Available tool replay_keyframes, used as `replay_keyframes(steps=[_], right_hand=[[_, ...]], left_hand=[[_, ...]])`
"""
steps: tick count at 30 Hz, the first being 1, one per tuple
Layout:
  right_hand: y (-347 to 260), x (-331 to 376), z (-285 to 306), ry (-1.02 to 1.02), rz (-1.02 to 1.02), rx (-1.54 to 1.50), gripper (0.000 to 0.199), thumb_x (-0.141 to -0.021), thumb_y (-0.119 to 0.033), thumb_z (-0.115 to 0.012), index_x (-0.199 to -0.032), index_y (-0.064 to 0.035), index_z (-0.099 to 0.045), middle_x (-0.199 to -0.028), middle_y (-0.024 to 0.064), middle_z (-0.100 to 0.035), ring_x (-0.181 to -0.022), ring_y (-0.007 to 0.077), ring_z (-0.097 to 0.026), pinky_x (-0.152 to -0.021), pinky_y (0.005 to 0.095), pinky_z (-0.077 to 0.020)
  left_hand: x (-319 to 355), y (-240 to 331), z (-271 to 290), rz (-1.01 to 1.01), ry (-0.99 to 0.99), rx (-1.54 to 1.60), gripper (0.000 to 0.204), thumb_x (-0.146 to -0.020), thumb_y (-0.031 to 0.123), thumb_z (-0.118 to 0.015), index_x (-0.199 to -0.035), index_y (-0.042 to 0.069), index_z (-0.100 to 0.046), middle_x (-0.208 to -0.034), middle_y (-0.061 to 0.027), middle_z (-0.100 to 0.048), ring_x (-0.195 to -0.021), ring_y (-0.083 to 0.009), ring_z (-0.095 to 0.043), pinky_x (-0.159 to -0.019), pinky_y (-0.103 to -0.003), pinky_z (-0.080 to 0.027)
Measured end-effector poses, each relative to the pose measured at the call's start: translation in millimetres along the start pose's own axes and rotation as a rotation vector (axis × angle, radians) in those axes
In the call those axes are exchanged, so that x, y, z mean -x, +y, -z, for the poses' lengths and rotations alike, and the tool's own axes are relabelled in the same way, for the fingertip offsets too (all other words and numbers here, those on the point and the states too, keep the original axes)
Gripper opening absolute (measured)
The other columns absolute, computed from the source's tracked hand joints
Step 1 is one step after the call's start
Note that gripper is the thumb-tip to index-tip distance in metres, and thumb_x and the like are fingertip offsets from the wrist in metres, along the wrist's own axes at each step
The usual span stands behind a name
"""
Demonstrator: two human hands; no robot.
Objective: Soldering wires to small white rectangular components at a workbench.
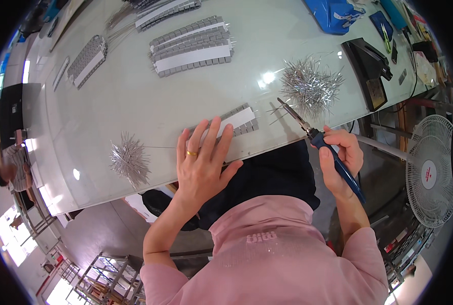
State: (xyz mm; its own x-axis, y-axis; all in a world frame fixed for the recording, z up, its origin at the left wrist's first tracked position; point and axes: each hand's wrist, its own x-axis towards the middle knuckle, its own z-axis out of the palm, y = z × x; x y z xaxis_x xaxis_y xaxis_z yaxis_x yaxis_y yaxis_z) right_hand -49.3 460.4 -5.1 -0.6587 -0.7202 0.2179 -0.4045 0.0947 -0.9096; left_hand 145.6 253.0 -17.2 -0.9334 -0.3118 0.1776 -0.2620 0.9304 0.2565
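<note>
My left hand (202, 158) lies flat, fingers spread, on a strip of small grey blocks with a white band (242, 120) at the table's near edge, pressing it down. A gold ring sits on one finger. My right hand (338, 155) grips a blue-handled soldering iron (320, 142), its metal tip pointing up-left toward the strip's right end and a few loose thin wires. A heap of thin metal pins (310, 84) lies just beyond the tip. A second heap of pins (130, 160) rests left of my left hand.
More grey block strips (193, 46) lie farther back on the pale glass-topped table (135, 101). A black soldering iron stand (369, 68) and a blue bag (333, 15) sit at the right. A white fan (432, 170) stands right; another person (10, 168) sits far left.
</note>
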Motion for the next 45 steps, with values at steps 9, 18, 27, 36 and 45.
replay_keyframes(steps=[9,18,27,36,45], right_hand=[[-15.3,-4.6,3.9,-0.066,0.074,0.068,0.019,-0.077,0.000,-0.068,-0.094,-0.0010,-0.059,-0.085,0.0129,-0.063,-0.079,0.0212,-0.062,-0.097,0.0454,-0.0467],[-21.5,-17.3,3.1,-0.111,0.137,0.155,0.021,-0.070,0.000,-0.070,-0.089,-0.0017,-0.062,-0.078,0.0136,-0.064,-0.070,0.0237,-0.064,-0.088,0.0430,-0.0528],[-24.9,-29.2,1.1,-0.156,0.186,0.209,0.021,-0.068,0.000,-0.071,-0.087,-0.0021,-0.063,-0.075,0.0120,-0.064,-0.067,0.0248,-0.063,-0.084,0.0404,-0.0545],[-47.6,-43.1,-4.3,-0.241,0.266,0.351,0.023,-0.062,0.001,-0.075,-0.081,-0.0048,-0.063,-0.073,0.0089,-0.060,-0.062,0.0251,-0.062,-0.076,0.0390,-0.0581],[-20.8,-33.2,10.8,-0.123,0.114,0.127,0.018,-0.071,0.000,-0.070,-0.086,-0.0034,-0.062,-0.074,0.0100,-0.062,-0.064,0.0215,-0.061,-0.088,0.0407,-0.0521]], left_hand=[[-3.9,4.2,-6.6,-0.002,-0.003,-0.028,0.070,-0.071,0.031,-0.077,-0.133,0.010,-0.054,-0.142,-0.0106,-0.045,-0.129,-0.0303,-0.042,-0.105,-0.051,-0.033],[-7.6,5.0,-7.0,-0.025,-0.013,-0.028,0.069,-0.071,0.033,-0.076,-0.133,0.010,-0.054,-0.142,-0.0107,-0.044,-0.129,-0.0303,-0.041,-0.105,-0.050,-0.033],[-7.8,4.4,-6.9,-0.023,-0.018,-0.020,0.069,-0.072,0.034,-0.076,-0.133,0.010,-0.054,-0.142,-0.0108,-0.044,-0.128,-0.0305,-0.042,-0.105,-0.051,-0.033],[-7.7,4.4,-7.9,-0.025,-0.005,-0.034,0.065,-0.077,0.037,-0.072,-0.132,0.009,-0.054,-0.142,-0.0111,-0.045,-0.128,-0.0304,-0.042,-0.105,-0.051,-0.033],[-6.0,7.7,-9.6,0.001,-0.001,-0.035,0.068,-0.072,0.037,-0.075,-0.132,0.011,-0.055,-0.142,-0.0090,-0.046,-0.128,-0.0279,-0.043,-0.105,-0.051,-0.033]])
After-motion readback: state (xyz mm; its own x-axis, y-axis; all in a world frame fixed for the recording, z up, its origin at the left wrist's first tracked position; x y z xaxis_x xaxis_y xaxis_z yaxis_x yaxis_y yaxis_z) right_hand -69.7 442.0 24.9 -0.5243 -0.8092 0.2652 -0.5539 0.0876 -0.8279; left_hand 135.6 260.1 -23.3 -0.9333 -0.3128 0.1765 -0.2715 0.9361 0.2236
